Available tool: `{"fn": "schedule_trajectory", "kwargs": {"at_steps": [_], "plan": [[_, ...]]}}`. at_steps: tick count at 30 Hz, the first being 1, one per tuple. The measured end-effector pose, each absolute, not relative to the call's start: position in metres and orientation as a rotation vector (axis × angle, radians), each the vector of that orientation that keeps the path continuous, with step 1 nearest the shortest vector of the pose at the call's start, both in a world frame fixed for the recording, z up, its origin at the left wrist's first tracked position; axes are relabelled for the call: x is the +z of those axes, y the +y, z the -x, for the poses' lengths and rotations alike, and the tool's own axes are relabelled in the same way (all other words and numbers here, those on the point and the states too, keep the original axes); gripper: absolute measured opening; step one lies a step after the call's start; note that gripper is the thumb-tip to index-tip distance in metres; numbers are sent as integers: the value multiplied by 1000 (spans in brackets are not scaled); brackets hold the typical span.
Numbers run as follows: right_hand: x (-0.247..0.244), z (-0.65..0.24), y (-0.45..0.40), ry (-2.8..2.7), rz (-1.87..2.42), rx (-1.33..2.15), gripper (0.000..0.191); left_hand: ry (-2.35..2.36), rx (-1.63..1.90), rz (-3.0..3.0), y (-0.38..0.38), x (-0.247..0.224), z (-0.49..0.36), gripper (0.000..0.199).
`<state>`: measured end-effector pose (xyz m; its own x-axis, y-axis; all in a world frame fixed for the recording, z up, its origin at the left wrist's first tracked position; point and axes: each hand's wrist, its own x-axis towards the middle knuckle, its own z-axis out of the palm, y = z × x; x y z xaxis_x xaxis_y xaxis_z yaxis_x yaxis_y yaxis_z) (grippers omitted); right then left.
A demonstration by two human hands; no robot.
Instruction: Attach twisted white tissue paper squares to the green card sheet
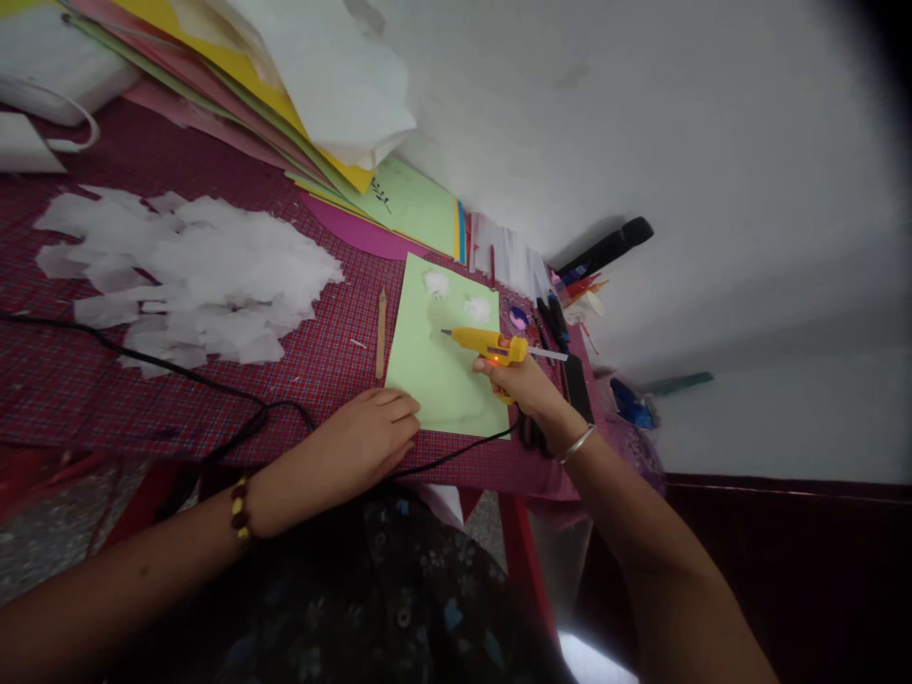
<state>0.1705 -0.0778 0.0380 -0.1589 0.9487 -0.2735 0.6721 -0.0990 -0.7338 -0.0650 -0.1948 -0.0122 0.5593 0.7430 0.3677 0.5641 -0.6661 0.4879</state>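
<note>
My right hand (522,382) is wrapped round the handle of a yellow hot glue gun (491,344). A small orange light glows on the gun, and a pale glue stick (547,353) juts from its back end. The nozzle points left, just above a light green sheet of paper (456,394). Two white fluffy tufts, a left one (437,283) and a right one (477,309), sit on the upper part of the sheet. My left hand (381,427) lies palm down at the sheet's lower left corner, fingers resting on its edge and holding nothing.
A heap of white paper pieces (192,275) covers the left of the checked tablecloth (334,389). A flat wooden stick (381,332) lies beside the sheet. Coloured papers (285,104) are stacked at the back. Black cord (214,391) crosses the front. Pens and scissors lie at right, near the wall.
</note>
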Motion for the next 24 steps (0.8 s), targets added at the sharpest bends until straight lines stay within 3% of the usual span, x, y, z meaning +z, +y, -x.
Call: {"fn": "schedule_trajectory", "kwargs": {"at_steps": [7,16,24], "plan": [[37,-166,-80,-1819,1854,1018,24,1070,808,-2480,-195,-12,65,19],[39,-170,-78,-1892,1724,1182,30,1071,817,-2477,-194,-13,65,19],[37,-164,-79,-1868,1845,976,23,1083,806,-2491,-195,-14,64,17]]}}
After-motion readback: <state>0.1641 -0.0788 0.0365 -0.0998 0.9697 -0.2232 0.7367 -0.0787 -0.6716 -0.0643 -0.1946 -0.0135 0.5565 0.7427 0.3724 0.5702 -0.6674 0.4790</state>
